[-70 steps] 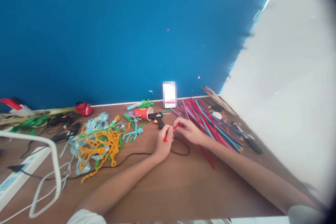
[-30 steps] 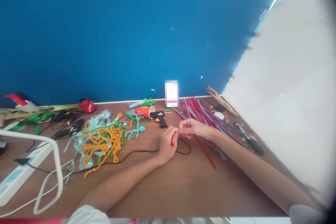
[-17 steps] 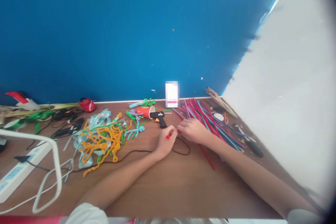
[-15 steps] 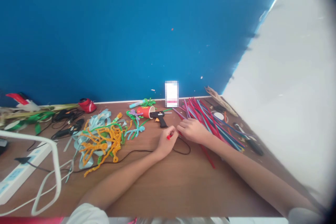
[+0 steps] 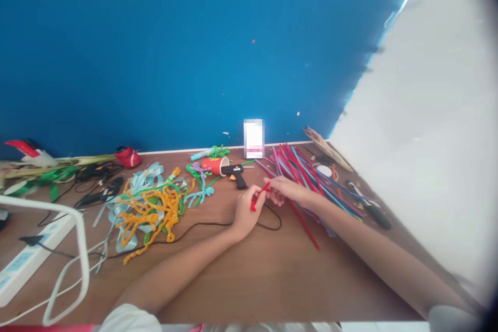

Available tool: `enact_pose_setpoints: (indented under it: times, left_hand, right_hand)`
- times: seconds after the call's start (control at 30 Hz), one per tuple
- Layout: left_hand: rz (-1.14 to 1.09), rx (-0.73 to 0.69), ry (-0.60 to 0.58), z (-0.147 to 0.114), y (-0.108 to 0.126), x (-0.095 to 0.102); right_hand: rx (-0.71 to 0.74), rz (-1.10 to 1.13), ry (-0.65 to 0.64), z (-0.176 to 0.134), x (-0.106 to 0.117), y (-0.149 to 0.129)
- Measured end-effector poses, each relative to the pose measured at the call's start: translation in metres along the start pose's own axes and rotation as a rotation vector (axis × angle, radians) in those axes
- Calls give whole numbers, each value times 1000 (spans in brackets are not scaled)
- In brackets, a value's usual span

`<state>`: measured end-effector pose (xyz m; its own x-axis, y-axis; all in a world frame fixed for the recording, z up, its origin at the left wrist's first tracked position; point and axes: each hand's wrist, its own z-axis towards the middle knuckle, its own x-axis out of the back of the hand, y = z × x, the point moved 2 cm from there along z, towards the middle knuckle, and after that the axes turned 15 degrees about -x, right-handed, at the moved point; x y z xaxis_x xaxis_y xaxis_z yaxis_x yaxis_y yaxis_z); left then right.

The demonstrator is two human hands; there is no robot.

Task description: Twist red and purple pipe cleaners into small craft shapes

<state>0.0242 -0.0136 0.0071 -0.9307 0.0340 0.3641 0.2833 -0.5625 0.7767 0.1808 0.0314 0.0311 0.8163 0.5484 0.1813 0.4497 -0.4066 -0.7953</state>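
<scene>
My left hand (image 5: 247, 213) is closed in a pinch around a red pipe cleaner (image 5: 253, 205), whose bent, bunched end sticks out below the thumb. Close beside it, my right hand (image 5: 288, 190) grips another stretch of the same pipe cleaner between thumb and forefinger; its other fingers curl loosely underneath. Just beyond my left hand lies a black glue gun (image 5: 238, 174), its nozzle against a red paper cup (image 5: 213, 166) on its side. A spread of red, purple and blue pipe cleaners (image 5: 307, 171) lies behind and under my right forearm.
Left of my hands are twisted orange pipe cleaners (image 5: 155, 212) over pale blue ribbon (image 5: 143, 181). A white power strip (image 5: 35, 254) and white tubular frame (image 5: 83, 249) stand farther left. A black-handled tool (image 5: 377, 215) lies right. A black cord (image 5: 194, 226) crosses the table.
My right hand has turned, its fingers now showing beneath the palm. More of the red pipe cleaner shows between both hands, with a piece rising above the left fingertips.
</scene>
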Motion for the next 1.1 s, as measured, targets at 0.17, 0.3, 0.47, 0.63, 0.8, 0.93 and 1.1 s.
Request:
enact_pose_setpoints:
  times: [0.17, 0.3, 0.47, 0.63, 0.8, 0.93, 1.1]
  left_hand:
    - [9, -58, -40, -1, 3, -1]
    - [-19, -66, -22, -1, 2, 0]
    - [-115, 58, 46, 1, -3, 1]
    - [-241, 135, 51, 2, -6, 1]
    - [-191, 58, 45, 2, -3, 2]
    - [-195, 68, 91, 1, -4, 3]
    - [-200, 44, 105, 1, -7, 3]
  right_hand:
    - [20, -1, -142, -7, 1, 1]
    - [85, 0, -194, -7, 1, 1]
    - [16, 182, -167, 1, 1, 2]
    - [79, 358, -237, -6, -3, -3]
    - [0, 328, -263, -10, -4, -4]
    - [-22, 384, -286, -6, -4, -1]
    - [15, 374, -270, -2, -8, 3]
